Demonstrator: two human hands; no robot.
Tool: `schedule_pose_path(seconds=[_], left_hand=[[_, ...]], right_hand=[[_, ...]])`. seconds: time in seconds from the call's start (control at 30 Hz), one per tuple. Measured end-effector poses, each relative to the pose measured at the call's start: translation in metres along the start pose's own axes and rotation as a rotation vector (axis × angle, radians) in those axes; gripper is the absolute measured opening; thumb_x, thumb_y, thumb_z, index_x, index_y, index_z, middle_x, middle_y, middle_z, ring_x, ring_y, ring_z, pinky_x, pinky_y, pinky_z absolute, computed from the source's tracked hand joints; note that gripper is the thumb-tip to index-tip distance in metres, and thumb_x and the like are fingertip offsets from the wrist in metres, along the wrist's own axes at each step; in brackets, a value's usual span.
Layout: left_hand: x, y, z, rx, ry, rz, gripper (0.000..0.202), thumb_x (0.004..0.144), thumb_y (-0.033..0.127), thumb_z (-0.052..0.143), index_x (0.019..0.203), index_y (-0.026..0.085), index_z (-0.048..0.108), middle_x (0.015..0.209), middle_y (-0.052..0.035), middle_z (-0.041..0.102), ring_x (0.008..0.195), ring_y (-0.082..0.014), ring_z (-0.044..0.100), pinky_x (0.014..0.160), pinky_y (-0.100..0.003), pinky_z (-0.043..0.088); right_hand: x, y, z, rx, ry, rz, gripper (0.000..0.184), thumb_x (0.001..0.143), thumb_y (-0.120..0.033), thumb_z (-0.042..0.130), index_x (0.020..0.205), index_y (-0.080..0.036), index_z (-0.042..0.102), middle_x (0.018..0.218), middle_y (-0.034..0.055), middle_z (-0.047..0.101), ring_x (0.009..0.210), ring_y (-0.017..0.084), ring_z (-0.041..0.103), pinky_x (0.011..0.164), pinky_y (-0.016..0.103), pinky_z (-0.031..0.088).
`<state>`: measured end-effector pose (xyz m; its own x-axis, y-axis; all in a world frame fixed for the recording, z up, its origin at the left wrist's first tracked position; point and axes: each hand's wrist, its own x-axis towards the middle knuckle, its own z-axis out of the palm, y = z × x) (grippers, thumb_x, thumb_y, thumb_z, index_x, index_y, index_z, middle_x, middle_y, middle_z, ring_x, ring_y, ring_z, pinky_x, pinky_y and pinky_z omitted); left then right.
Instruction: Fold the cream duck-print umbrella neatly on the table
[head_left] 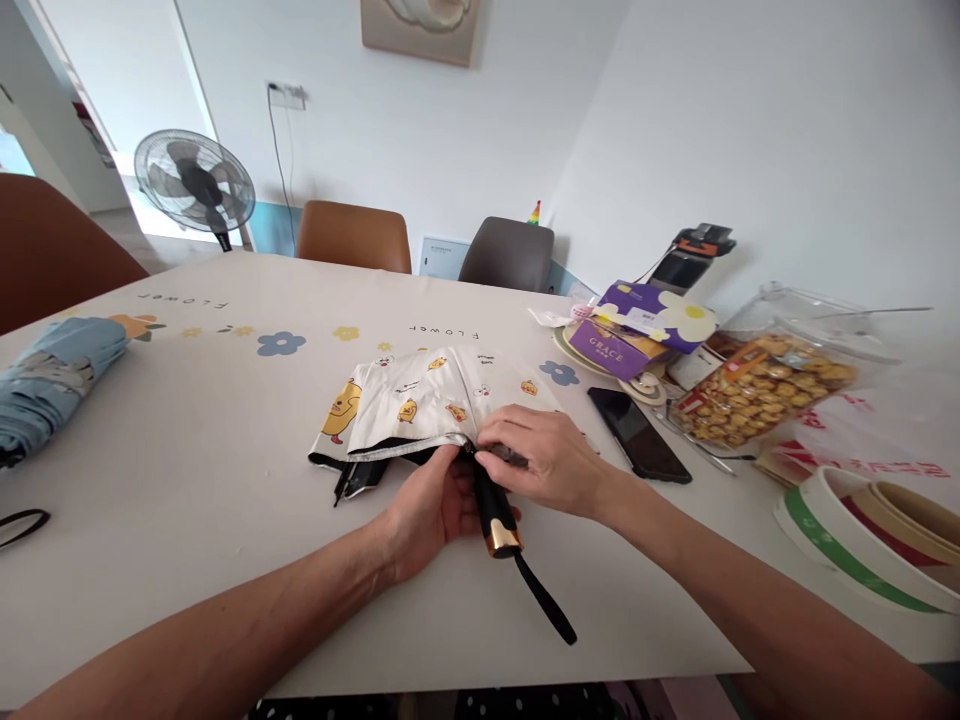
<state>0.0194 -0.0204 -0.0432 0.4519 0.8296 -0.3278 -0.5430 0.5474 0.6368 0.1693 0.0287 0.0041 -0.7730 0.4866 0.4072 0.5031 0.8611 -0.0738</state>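
Note:
A folded white umbrella [420, 400] printed with yellow ducks lies on the white table [225, 460] in front of me. Its black handle [496, 520] with a gold band points toward me, and a black wrist strap [544, 598] trails off it. My left hand [429, 508] is curled around the umbrella where the canopy meets the handle. My right hand [541, 458] lies over the same spot from the right, fingers bent and pressing on the gathered fabric.
A folded blue umbrella [52, 385] lies at the far left. To the right are a black phone [637, 433], a purple box [637, 330], a snack jar [765, 385] and tape rolls [870, 535]. Chairs and a standing fan [195, 185] stand beyond the table.

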Motion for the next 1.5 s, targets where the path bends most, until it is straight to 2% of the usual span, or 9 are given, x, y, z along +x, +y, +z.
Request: schedule_pose_path(seconds=[0.2,0.37,0.63,0.87,1.0,1.1,1.23,1.37,1.5], left_hand=[[-0.002,0.002,0.002,-0.024,-0.019,0.002,0.037,0.087,0.037,0.034,0.095,0.01,0.058,0.093,-0.014,0.062,0.079,-0.0257,0.065,0.076,-0.04,0.048],[-0.002,0.003,0.002,-0.059,-0.07,-0.002,0.037,0.086,0.035,0.034,0.095,0.008,0.058,0.096,-0.0165,0.063,0.082,-0.0265,0.065,0.077,-0.04,0.048],[-0.001,0.001,-0.001,-0.016,0.01,0.003,0.037,0.09,0.037,0.036,0.102,0.009,0.057,0.103,-0.0168,0.062,0.081,-0.0232,0.065,0.077,-0.039,0.049],[-0.002,0.001,0.0,0.077,0.042,0.038,0.039,0.085,0.048,0.045,0.098,0.013,0.057,0.079,-0.0089,0.062,0.067,-0.0178,0.061,0.062,-0.031,0.05],[-0.005,-0.002,0.001,0.118,0.031,0.036,0.049,0.081,0.058,0.045,0.092,0.012,0.058,0.067,-0.0077,0.061,0.057,-0.0188,0.059,0.055,-0.033,0.049],[-0.007,-0.001,0.002,0.112,0.046,0.028,0.049,0.083,0.056,0.041,0.084,0.01,0.057,0.063,-0.0071,0.059,0.053,-0.0189,0.059,0.054,-0.035,0.05],[-0.006,0.004,0.001,0.092,0.14,-0.014,0.04,0.085,0.05,0.042,0.077,0.013,0.052,0.066,-0.0041,0.057,0.048,-0.0157,0.057,0.048,-0.034,0.05],[-0.004,0.008,0.001,0.108,0.215,-0.019,0.037,0.084,0.05,0.046,0.071,0.015,0.048,0.062,-0.0002,0.053,0.041,-0.0104,0.049,0.039,-0.027,0.045],[-0.008,0.006,0.006,0.16,0.295,0.077,0.04,0.081,0.054,0.048,0.068,0.016,0.047,0.058,0.0005,0.051,0.038,-0.009,0.046,0.035,-0.023,0.039]], right_hand=[[-0.006,0.003,0.001,0.034,0.093,0.059,0.021,0.083,-0.011,0.043,0.091,-0.018,0.061,0.087,0.0048,0.064,0.08,0.016,0.059,0.068,0.028,0.046],[-0.012,0.005,0.005,0.059,0.117,-0.018,0.023,0.083,-0.008,0.042,0.088,-0.018,0.063,0.093,0.0062,0.064,0.089,0.019,0.057,0.083,0.037,0.047],[-0.021,0.008,0.012,0.106,0.127,-0.037,0.029,0.083,-0.006,0.041,0.1,-0.018,0.061,0.105,0.0089,0.061,0.102,0.021,0.055,0.096,0.046,0.042],[-0.032,-0.005,0.022,0.161,0.091,-0.08,0.046,0.079,-0.003,0.04,0.121,-0.014,0.052,0.117,0.0148,0.051,0.115,0.025,0.046,0.098,0.048,0.04],[-0.029,-0.015,0.024,0.232,0.085,-0.124,0.043,0.08,-0.004,0.04,0.12,-0.011,0.052,0.119,0.016,0.051,0.115,0.025,0.047,0.1,0.047,0.039],[-0.029,-0.014,0.023,0.257,0.172,-0.14,0.038,0.082,-0.004,0.04,0.115,-0.015,0.054,0.116,0.0127,0.056,0.113,0.022,0.051,0.101,0.047,0.038],[-0.035,-0.004,0.02,0.226,0.312,-0.03,0.032,0.082,-0.005,0.045,0.108,-0.02,0.057,0.111,0.0087,0.06,0.107,0.02,0.055,0.098,0.045,0.042],[-0.04,0.01,0.016,0.171,0.39,0.222,0.023,0.084,-0.011,0.046,0.101,-0.021,0.059,0.112,0.0087,0.06,0.108,0.021,0.055,0.092,0.041,0.046],[-0.038,0.023,0.01,0.206,0.396,0.475,0.018,0.084,-0.018,0.046,0.098,-0.022,0.058,0.115,0.0077,0.059,0.109,0.022,0.055,0.085,0.039,0.049]])
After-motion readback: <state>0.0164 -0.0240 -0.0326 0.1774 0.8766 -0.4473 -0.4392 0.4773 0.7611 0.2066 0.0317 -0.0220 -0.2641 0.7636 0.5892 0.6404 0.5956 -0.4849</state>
